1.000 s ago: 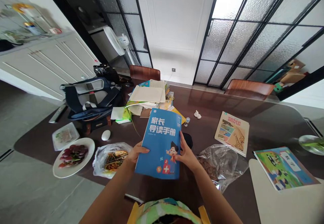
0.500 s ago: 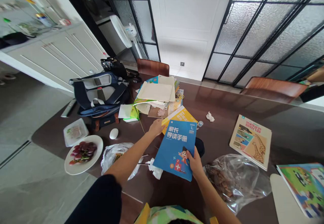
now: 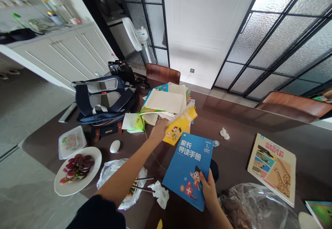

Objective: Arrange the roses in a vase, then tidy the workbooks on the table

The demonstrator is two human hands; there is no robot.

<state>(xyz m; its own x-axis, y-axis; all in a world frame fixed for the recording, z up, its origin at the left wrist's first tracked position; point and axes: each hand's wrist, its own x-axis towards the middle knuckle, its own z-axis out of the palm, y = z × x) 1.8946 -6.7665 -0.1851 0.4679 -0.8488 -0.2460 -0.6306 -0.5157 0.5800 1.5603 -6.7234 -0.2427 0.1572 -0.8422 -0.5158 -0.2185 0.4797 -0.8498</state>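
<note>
My right hand (image 3: pixel 209 189) grips a blue booklet (image 3: pixel 190 167) by its lower right edge, thumb on the cover, tilted above the table. Farther off, my left hand (image 3: pixel 158 132) is closed on the left side of a yellow booklet (image 3: pixel 178 127), raised at the front of a stack of papers and books (image 3: pixel 166 99). The left fingers are partly hidden behind the yellow booklet. Below the blue booklet's left corner lies a crumpled tissue (image 3: pixel 160 194). A dark round object (image 3: pixel 214 171) shows behind the blue booklet's right edge.
A navy backpack (image 3: pixel 106 101), white mouse (image 3: pixel 115 146) and plate (image 3: pixel 97 168) of grapes are on the left. Chopsticks (image 3: pixel 144 188) rest over a food bag (image 3: pixel 106 173). A giraffe book (image 3: pixel 275 168) and clear plastic bag (image 3: pixel 269 204) lie right.
My left hand has carried the yellow booklet away from the blue one, up toward the stack. The blue booklet stays in my right hand. The view has shifted slightly.
</note>
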